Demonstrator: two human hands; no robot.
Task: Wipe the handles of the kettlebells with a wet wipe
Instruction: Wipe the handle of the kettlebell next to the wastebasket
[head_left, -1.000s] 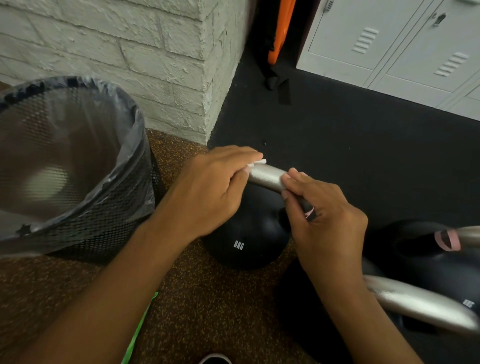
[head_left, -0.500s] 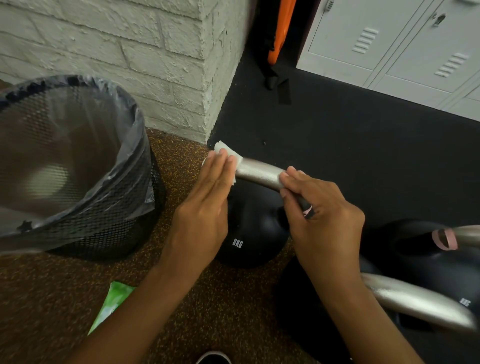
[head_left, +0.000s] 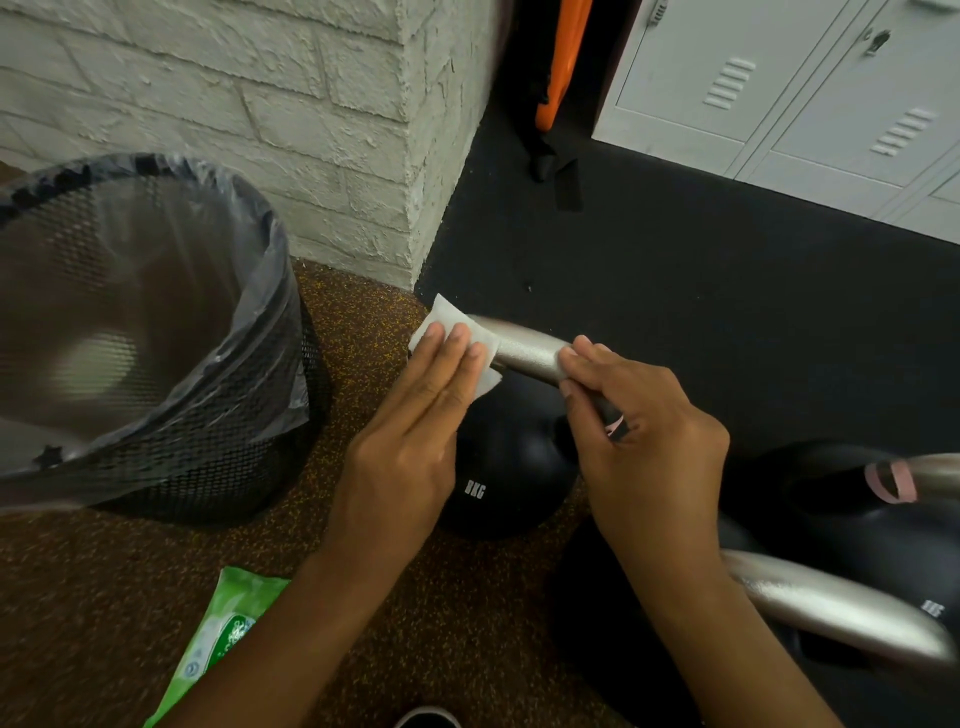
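— What's different from a second ago?

— From my head view: my left hand (head_left: 415, 415) was curled over the handle (head_left: 524, 353) with the wet wipe (head_left: 452, 338) nearly hidden. Now its fingers lie straight, pressing the wipe flat onto the handle's left end, the wipe's corners showing. My right hand (head_left: 649, 441) hasn't shifted; its fingers curl round the handle's right part, steadying it.

— So where does that leave you?

— I'd say mid-wipe on this one, reaching the left bend. The other kettlebells' handles wait at my right.

— How does it look?

— The kettlebell (head_left: 509, 467) stands on the floor just beside the bin (head_left: 156, 338), black, marked 8KG; its handle is silvery and grainy.
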